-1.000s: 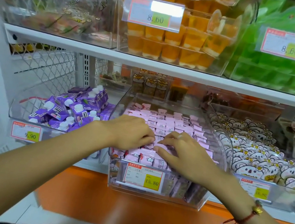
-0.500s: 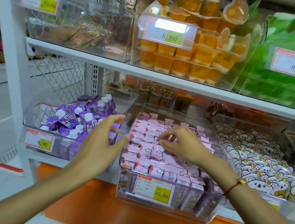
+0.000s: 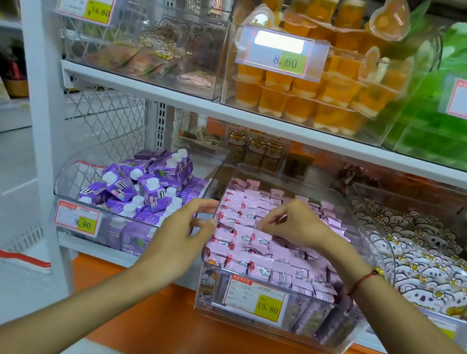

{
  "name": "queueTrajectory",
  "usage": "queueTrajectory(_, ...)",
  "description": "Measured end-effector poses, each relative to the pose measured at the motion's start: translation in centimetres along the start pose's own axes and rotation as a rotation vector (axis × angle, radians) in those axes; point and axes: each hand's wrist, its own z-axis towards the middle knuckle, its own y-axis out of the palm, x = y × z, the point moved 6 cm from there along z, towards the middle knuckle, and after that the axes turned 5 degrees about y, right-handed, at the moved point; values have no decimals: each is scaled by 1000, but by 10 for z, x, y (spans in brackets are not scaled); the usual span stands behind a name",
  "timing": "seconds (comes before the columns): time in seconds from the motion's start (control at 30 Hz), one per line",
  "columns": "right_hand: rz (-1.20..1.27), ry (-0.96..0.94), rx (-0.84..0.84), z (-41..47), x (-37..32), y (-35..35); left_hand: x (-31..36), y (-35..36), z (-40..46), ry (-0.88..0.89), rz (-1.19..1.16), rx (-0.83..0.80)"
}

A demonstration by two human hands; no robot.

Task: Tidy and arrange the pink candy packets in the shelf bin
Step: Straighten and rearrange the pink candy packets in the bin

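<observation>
The clear bin (image 3: 274,321) is full of pink packets (image 3: 244,237). Left of the right hand's fingers (image 3: 272,220) they lie in fairly neat rows; below and right of them they sit jumbled — so, by my reading, roughly half is done. The right hand (image 3: 298,225) pinches narrowly at a packet; I cannot tell if it holds one. The left hand (image 3: 182,236) hovers spread and empty by the bin's left wall. The bin's tag (image 3: 254,300) reads 15.80 — the packets' print is unreadable.

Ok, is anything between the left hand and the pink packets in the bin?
Yes: the clear bin's left wall. The left hand is outside it with fingers spread, beside the purple cartons. The open top is free; the right hand is already over the pink packets.
</observation>
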Motion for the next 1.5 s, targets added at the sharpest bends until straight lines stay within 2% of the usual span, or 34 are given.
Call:
queueTrajectory(0.1, 32, -1, 48, -3, -3, 0, 1, 0, 0, -5, 11, -6)
queueTrajectory(0.2, -142, -115, 284, -10, -14, -7, 2, 0, 0, 0, 25, -12)
queueTrajectory(0.23, -126, -150, 365, -14, -18, -11, 3, 0, 0, 7, 24, -13)
queueTrajectory(0.4, 234, -297, 826, -50, -27, -49, 4, -2, -1, 9, 100, 8)
queueTrajectory(0.47, 382, -319, 955, -68, -25, -63, 17, -7, 0, 131, 221, 95)
queueTrajectory(0.5, 477, -310, 967, -74, -22, -65, 28, -8, 1, 230, 252, 129)
queueTrajectory(0.57, 662, -209, 894, -78, -13, -59, 51, 1, 3, 384, 276, 84)
queueTrajectory(0.67, 949, -1, 652, -75, 2, -36, 70, 23, 2, 504, 367, -68)
queueTrajectory(0.73, 1120, 64, 499, -75, 3, -23, 76, 26, -2, 584, 414, -63)
queueTrajectory(0.8, 1223, 99, 363, -77, 2, -17, 78, 20, -4, 584, 329, -37)
queueTrajectory(0.83, 1224, 109, 309, -77, 1, -15, 76, 15, -3, 512, 215, -31)
queueTrajectory(0.93, 957, 101, 320, -80, 1, -18, 55, 10, 4, 92, -226, -26)
queueTrajectory(1.0, 631, -73, 404, -88, -13, -24, 40, 12, 4, -108, -334, -26)
queueTrajectory(1.1, 87, -390, 450, -101, -43, -20, 36, 18, 0, -201, -403, -73)
queueTrajectory(1.17, -160, -496, 499, -102, -51, -12, 37, 21, -1, -215, -410, -87)
queueTrajectory(1.23, -185, -491, 493, -100, -50, -9, 38, 19, 2, -236, -375, -72)
queueTrajectory(1.3, -18, -451, 423, -96, -45, -9, 38, 16, 5, -225, -337, -87)
queueTrajectory(1.4, 230, -365, 337, -88, -35, -9, 48, 14, 5, 2, -222, -119)
queueTrajectory(1.5, 301, -340, 289, -81, -27, -4, 56, 9, 6, 161, -159, -107)
